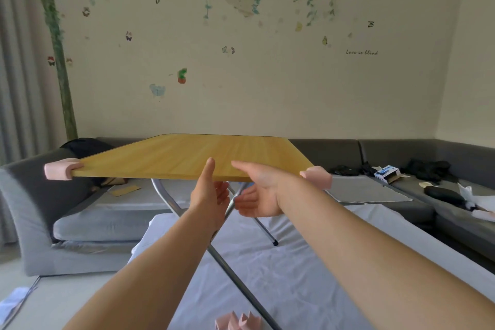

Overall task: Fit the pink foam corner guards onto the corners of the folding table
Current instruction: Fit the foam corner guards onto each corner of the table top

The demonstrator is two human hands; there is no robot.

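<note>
The folding table (171, 158) has a light wooden top and crossed metal legs (235, 276); it stands on a white sheet. A pink foam corner guard (59, 169) sits on its near left corner, another pink guard (318, 177) on its near right corner. My left hand (210, 195) grips the near edge, thumb on top and fingers underneath. My right hand (257, 193) holds the same edge beside it, thumb on top, fingers curled below. Loose pink guards (238, 321) lie on the sheet at the bottom of the view. The far corners look bare.
A grey L-shaped sofa (401, 153) runs behind and to both sides of the table. On its right part lie a small blue and white box (387, 173), black items (428, 169) and white paper. A curtain hangs at the far left.
</note>
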